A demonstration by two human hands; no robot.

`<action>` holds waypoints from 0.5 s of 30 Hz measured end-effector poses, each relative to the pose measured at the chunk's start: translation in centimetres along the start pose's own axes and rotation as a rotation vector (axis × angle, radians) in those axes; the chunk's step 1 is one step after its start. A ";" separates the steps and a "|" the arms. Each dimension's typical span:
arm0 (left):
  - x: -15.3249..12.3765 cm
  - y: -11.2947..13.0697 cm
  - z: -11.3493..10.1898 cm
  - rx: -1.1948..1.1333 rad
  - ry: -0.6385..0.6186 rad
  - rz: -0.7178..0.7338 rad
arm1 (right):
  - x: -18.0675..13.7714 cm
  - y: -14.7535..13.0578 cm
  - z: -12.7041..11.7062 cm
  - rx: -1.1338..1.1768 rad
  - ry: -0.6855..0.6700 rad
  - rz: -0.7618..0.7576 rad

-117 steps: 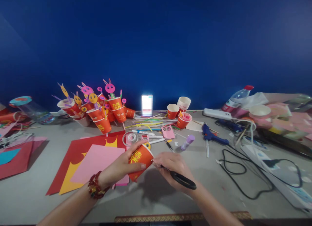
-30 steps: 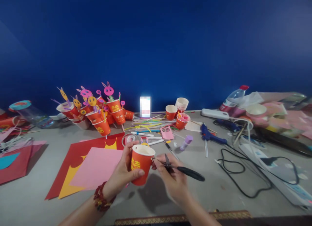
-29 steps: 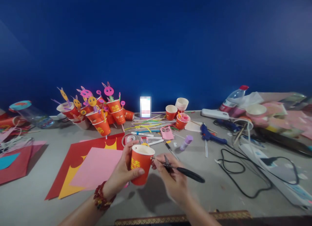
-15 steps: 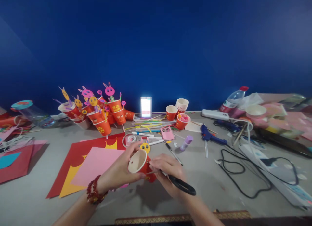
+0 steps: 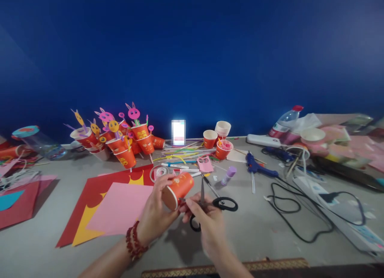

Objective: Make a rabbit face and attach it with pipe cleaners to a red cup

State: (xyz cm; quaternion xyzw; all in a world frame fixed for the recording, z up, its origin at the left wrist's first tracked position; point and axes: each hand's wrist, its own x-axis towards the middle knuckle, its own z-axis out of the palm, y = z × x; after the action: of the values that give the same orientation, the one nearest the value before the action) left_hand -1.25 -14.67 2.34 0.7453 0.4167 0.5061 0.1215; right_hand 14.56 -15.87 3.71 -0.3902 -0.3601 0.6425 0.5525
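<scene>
Blue wall [image 5: 192, 62] rises behind a grey desk [image 5: 255, 238]. Above the desk, the left hand [image 5: 154, 212] curls around a red cup [image 5: 183, 187] tipped on its side, fingers and thumb half bent about its wall. Close beside it, the right hand [image 5: 209, 219] is mostly closed around scissors [image 5: 203, 192] with spread blades; its fingertips meet the cup's near side, though whether they press on it I cannot tell. A red bracelet [image 5: 135, 242] circles the left wrist. Just beyond lie pink paper [image 5: 123, 206], tape [image 5: 161, 171] and a glue stick [image 5: 229, 176]; farther out, straws [image 5: 183, 153] and a glue gun [image 5: 264, 171].
</scene>
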 end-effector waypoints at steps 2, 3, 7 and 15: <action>0.1 0.0 0.0 0.041 0.038 0.072 | 0.0 0.0 0.3 0.045 0.000 0.042; 0.1 0.0 0.0 0.070 0.046 0.103 | 0.0 0.1 0.4 0.073 -0.007 0.066; -0.3 -0.2 -0.3 0.207 0.048 0.138 | -0.3 0.1 0.9 0.229 -0.010 0.184; -0.7 -0.2 -0.4 0.207 0.073 0.132 | -0.9 -0.2 1.9 0.231 0.002 0.166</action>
State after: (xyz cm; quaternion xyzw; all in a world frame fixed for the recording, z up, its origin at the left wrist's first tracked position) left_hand -1.77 -15.18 1.89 0.7608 0.4209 0.4939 -0.0049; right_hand 12.97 -16.77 4.78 -0.3531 -0.2498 0.7228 0.5389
